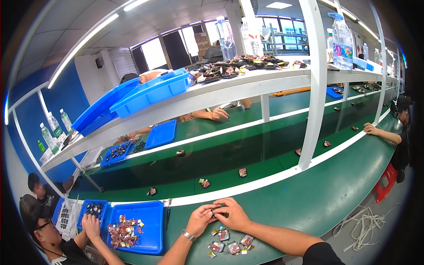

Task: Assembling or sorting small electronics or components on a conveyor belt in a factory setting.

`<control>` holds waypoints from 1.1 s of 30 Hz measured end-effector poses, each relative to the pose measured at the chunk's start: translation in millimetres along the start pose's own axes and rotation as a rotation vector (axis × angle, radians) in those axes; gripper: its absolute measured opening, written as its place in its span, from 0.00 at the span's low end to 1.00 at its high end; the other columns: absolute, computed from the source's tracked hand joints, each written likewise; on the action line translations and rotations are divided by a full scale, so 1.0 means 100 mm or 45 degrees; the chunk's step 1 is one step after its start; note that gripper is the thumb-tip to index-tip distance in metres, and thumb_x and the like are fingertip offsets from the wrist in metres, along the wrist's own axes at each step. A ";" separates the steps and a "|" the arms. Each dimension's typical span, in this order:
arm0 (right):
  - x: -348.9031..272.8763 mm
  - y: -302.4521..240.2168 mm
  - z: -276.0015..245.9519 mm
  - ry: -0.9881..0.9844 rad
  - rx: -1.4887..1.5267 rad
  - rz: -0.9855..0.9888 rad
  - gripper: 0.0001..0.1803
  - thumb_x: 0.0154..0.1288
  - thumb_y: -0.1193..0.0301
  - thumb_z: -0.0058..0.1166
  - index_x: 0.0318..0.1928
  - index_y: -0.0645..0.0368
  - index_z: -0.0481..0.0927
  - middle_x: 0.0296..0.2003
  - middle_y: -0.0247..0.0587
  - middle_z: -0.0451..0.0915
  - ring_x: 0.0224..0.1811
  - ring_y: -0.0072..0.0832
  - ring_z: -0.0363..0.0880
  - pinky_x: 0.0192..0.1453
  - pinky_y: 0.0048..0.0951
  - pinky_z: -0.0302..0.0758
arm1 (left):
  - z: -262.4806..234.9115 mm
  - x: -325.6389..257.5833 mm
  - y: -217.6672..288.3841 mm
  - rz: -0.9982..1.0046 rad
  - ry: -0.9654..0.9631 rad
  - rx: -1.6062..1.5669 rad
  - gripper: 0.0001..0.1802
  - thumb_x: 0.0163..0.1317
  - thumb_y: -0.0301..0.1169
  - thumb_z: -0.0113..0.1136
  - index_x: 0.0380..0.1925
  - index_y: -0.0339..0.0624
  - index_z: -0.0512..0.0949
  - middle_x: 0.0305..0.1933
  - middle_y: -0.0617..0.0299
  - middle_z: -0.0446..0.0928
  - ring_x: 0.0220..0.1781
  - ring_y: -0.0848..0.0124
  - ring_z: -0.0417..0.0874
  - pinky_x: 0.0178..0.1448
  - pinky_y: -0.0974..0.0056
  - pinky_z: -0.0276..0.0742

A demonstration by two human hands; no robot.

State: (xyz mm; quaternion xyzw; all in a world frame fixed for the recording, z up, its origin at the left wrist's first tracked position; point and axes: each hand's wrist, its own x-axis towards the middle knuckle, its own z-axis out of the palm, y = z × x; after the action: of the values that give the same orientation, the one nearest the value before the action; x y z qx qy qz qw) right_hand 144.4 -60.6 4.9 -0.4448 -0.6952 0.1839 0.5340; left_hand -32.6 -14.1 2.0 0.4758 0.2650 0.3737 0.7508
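Observation:
Over the green bench, my left hand (202,219) and my right hand (232,215) meet, fingertips closed round a small black part (217,210). My fingers cover most of it, so its exact kind does not show. A metal-band watch (188,235) sits on my left wrist. Just below my hands lie several small electronic assemblies (233,247) with reddish boards, silvery rounded bodies and yellow-and-white tabs. Left of my left forearm stands a blue tray (158,225) holding a heap of similar red-and-silver parts (125,232). A thin pair of tweezers (168,214) rests beside that tray.
Beyond a white rail (247,187), a dark green conveyor belt (265,152) carries scattered assemblies. A white post (312,88) supports a shelf (247,84) with blue trays, bottles and black parts. Co-workers sit left, right and opposite; one reaches near a smaller blue tray (104,212).

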 end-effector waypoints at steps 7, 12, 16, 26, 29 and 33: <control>0.06 -0.08 -0.03 -0.009 -0.093 -0.211 0.10 0.53 0.76 0.61 0.38 0.54 0.86 0.53 0.36 0.77 0.57 0.38 0.72 0.59 0.36 0.73 | -0.07 -0.01 -0.06 0.090 -0.016 -0.093 0.11 0.68 0.23 0.52 0.49 0.36 0.71 0.52 0.53 0.77 0.53 0.66 0.80 0.59 0.57 0.79; 0.02 -0.05 0.02 0.041 -0.062 -0.034 0.10 0.53 0.76 0.60 0.38 0.54 0.86 0.53 0.36 0.77 0.58 0.39 0.71 0.61 0.37 0.71 | -0.02 0.00 -0.07 0.090 -0.018 -0.103 0.11 0.68 0.23 0.52 0.50 0.36 0.71 0.59 0.50 0.74 0.55 0.65 0.79 0.60 0.57 0.78; -0.02 0.00 0.07 0.076 -0.015 0.003 0.10 0.53 0.75 0.60 0.38 0.54 0.86 0.53 0.37 0.78 0.60 0.40 0.69 0.63 0.38 0.69 | 0.01 -0.01 -0.09 0.110 -0.002 -0.046 0.12 0.68 0.23 0.52 0.50 0.35 0.70 0.60 0.50 0.73 0.57 0.65 0.78 0.61 0.57 0.77; 0.04 -0.08 0.01 0.084 -0.127 -0.069 0.09 0.53 0.76 0.61 0.37 0.57 0.83 0.51 0.40 0.76 0.57 0.40 0.72 0.59 0.37 0.72 | 0.04 0.00 -0.07 0.106 0.074 -0.052 0.14 0.69 0.25 0.52 0.53 0.35 0.69 0.57 0.53 0.75 0.55 0.67 0.79 0.59 0.57 0.78; 0.05 -0.10 0.01 0.120 -0.174 -0.095 0.09 0.51 0.77 0.62 0.36 0.58 0.82 0.45 0.39 0.77 0.49 0.38 0.75 0.51 0.35 0.76 | -0.01 -0.01 -0.10 0.076 0.082 -0.063 0.15 0.69 0.26 0.53 0.54 0.34 0.69 0.51 0.57 0.77 0.53 0.69 0.80 0.59 0.58 0.79; 0.05 -0.11 0.00 0.115 -0.271 -0.232 0.07 0.52 0.77 0.60 0.34 0.60 0.80 0.41 0.39 0.76 0.46 0.37 0.76 0.45 0.34 0.77 | 0.01 -0.01 -0.08 0.048 0.093 -0.064 0.16 0.69 0.26 0.52 0.55 0.34 0.68 0.45 0.61 0.77 0.50 0.71 0.80 0.58 0.59 0.79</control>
State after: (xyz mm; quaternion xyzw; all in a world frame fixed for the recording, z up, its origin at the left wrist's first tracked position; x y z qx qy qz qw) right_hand 139.4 -63.0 15.8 -0.4417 -0.7236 0.0395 0.5289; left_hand -29.6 -17.4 -4.7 0.4479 0.2737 0.4115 0.7451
